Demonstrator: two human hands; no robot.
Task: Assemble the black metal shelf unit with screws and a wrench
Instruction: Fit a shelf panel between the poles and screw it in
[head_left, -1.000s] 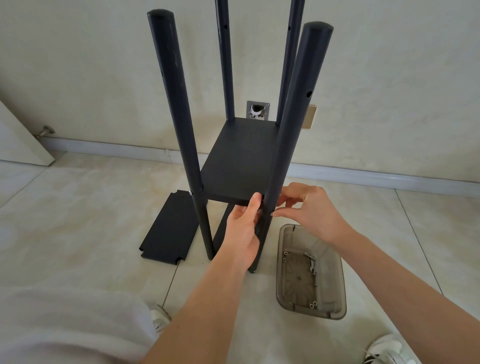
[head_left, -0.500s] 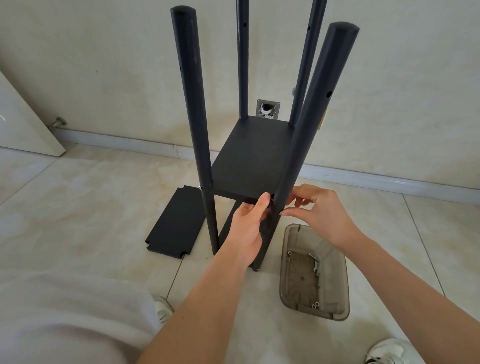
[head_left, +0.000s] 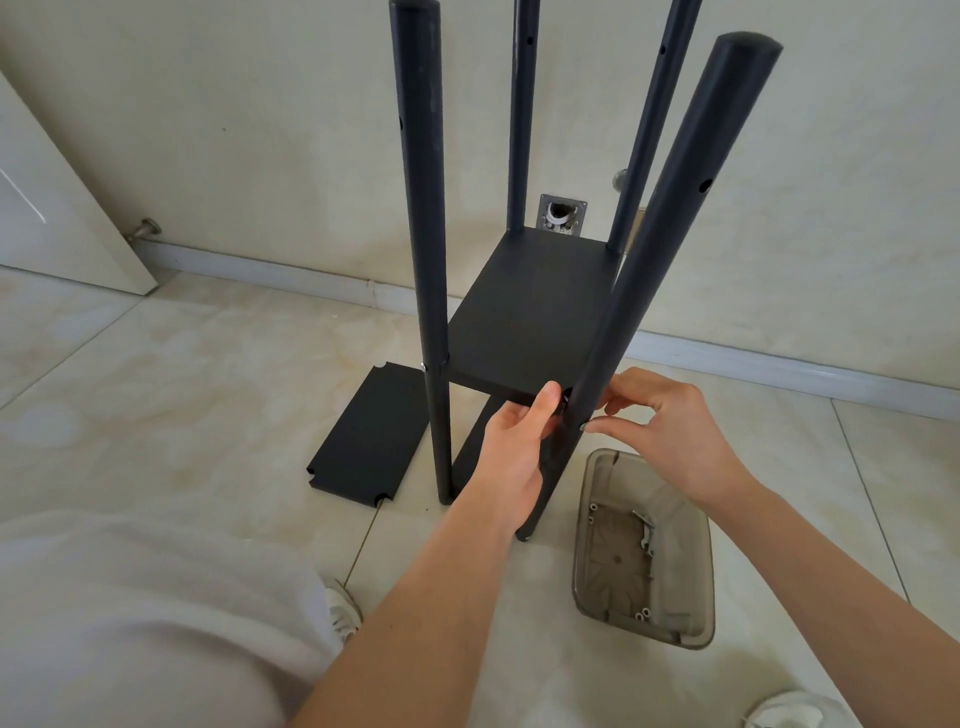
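We crouch on a pale tiled floor (head_left: 182, 395), a white trouser leg (head_left: 130, 613) nearest us. Just right of our hands sits a grey plastic tray (head_left: 698, 597) holding a few screws (head_left: 643, 615). Our left hand (head_left: 511, 457) curls around the shelf unit's (head_left: 530, 312) near right post (head_left: 670, 218), thumb up on the board's front edge. Our right hand (head_left: 670, 431) pinches at that post; what it pinches we cannot tell. A loose black panel (head_left: 369, 436) lies left of them. Beyond, a skirting board (head_left: 270, 273) meets the cream wall (head_left: 260, 130).

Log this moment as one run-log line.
left hand grips shelf corner | right hand pinches at near-right post | tray holds screws
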